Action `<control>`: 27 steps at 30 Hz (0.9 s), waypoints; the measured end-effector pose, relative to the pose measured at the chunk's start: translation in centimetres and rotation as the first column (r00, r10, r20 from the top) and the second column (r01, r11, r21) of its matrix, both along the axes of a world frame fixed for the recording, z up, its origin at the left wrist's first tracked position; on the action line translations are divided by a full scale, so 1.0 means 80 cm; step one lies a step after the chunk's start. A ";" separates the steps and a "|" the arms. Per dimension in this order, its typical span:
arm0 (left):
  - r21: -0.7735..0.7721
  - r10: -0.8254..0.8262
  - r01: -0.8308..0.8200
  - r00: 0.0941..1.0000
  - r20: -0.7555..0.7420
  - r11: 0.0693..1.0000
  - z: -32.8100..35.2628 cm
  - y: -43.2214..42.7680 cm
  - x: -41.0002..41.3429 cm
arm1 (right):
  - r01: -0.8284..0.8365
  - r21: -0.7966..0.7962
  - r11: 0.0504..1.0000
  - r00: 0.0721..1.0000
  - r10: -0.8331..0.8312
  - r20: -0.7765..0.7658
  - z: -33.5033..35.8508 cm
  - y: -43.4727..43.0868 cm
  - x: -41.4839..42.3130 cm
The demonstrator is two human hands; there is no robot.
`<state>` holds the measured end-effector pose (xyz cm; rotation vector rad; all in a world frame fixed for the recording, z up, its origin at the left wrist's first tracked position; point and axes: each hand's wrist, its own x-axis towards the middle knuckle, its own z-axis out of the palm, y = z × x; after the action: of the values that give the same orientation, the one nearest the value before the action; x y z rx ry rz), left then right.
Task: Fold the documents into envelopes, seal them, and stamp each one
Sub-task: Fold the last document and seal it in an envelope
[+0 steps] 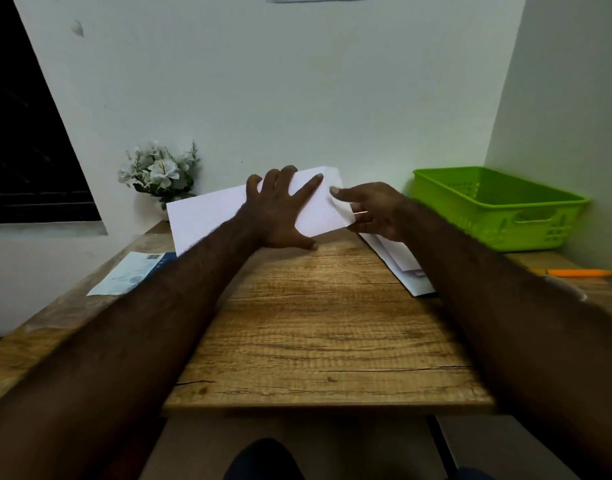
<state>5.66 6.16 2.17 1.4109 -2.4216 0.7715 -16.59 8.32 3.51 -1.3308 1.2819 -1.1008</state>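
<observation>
**deskwatcher:** Both forearms come in from the bottom corners, over the near edge of the wooden desk (315, 323). So where's the paper relative to the hands?

**foldnerd:** Far end, up near the plain white wall (297, 98). The document (207, 216) is a white sheet with its long axis running left to right, the right end angled a bit away. The left hand (280, 216) lies flat on its middle, fingers spread wide, pressing it down. The right hand (377, 213) is at the sheet's right end, index finger out and touching it. The other fingers are curled and I can't tell if they pinch the corner.

**deskwatcher:** So the fold would come from the right?

**foldnerd:** My guess, yeah. The right hand is at the free end and the left is the anchor. I'd call it early folding, with sealing and stamping not started.

**deskwatcher:** Anything else around?

**foldnerd:** Envelopes (401, 261) fanned under the right wrist, a green basket (488, 230) and an orange pen (574, 273) further right, a blue-white packet (131, 273) on the left, flowers (159, 169) at the back, and a dark window (27, 150).
</observation>
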 end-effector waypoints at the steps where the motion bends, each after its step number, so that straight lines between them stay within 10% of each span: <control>1: 0.024 -0.004 0.004 1.000 -0.004 1.000 -0.001 -0.002 0.001 | -0.014 -0.027 1.000 1.000 0.014 -0.011 0.000 0.002 0.003; 27: -0.046 -0.154 0.152 0.987 -0.045 0.987 -0.002 0.008 -0.010 | -0.059 -0.197 0.979 0.995 0.074 0.067 0.002 0.004 0.006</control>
<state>4.89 6.78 2.04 1.1970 -2.4283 0.7386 -16.12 8.62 3.65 -1.4530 1.0894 -1.2421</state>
